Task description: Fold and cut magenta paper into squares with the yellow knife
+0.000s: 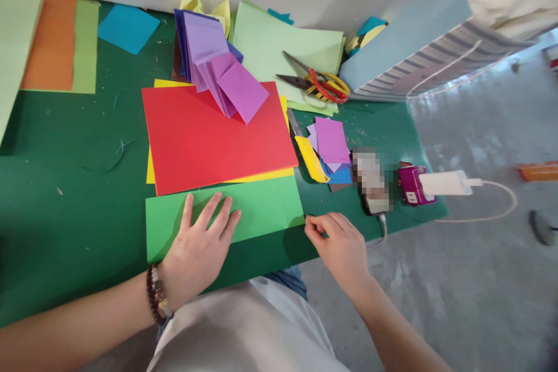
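Note:
A green sheet of paper (pixel 261 203) lies along the front edge of the table, its long side running left to right. My left hand (pixel 198 244) rests on it with the fingers spread. At the sheet's right end, my right hand (pixel 337 241) is closed, thumb and forefinger pinched at the corner. Behind the green sheet, a red sheet (pixel 209 139) lies over yellow paper (pixel 150 168). A fan of folded purple papers (pixel 244 87) overlaps the red sheet's back edge.
On the right are a yellow utility knife (pixel 311 158), small purple squares (pixel 332 140), a blurred phone (pixel 375 186) with a cable and a purple power adapter (pixel 416 185). Scissors (pixel 322 81) lie on pale green sheets (pixel 288 40), beside a box (pixel 405 40). Orange paper (pixel 54 46) lies left.

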`<control>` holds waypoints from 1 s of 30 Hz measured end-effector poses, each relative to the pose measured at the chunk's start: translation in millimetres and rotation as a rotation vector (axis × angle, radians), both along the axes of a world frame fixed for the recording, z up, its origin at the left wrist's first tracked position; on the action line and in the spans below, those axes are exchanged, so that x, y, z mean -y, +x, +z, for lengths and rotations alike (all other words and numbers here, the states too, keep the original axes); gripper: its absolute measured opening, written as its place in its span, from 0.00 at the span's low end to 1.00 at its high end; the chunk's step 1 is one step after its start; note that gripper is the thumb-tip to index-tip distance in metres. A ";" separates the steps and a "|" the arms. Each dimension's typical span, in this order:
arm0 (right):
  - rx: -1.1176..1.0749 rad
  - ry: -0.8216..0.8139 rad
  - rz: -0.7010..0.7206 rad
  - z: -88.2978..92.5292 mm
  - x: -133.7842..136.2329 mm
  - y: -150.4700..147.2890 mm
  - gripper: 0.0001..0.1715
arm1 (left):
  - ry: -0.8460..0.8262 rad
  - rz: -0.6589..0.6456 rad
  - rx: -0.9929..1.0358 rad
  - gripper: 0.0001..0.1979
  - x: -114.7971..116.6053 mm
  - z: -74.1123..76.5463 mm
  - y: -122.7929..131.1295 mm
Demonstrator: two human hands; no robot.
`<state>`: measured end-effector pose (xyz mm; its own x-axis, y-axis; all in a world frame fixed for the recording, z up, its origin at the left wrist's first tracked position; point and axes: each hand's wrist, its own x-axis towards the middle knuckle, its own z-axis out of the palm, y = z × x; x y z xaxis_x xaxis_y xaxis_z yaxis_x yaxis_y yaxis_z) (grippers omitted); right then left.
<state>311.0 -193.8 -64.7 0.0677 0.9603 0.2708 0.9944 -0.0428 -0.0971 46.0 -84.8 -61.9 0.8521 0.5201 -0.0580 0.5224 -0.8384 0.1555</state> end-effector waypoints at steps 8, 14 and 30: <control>-0.092 -0.003 -0.019 -4.6 7.8 -9.9 0.05 | 0.012 0.008 0.007 0.23 -1.1 0.5 -0.2; -0.117 -0.023 0.021 -9.8 5.4 -24.8 0.05 | 0.010 0.009 -0.011 0.23 -2.3 2.9 1.4; -0.218 -0.007 0.182 -11.2 -15.3 -80.3 0.09 | -0.073 -0.043 -0.108 0.26 -15.0 28.0 0.5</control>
<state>230.7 -178.5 -76.0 -0.0505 0.9637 0.2621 0.9414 0.1335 -0.3096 46.5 -69.8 -33.8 0.8603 0.4743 -0.1867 0.5032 -0.8490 0.1615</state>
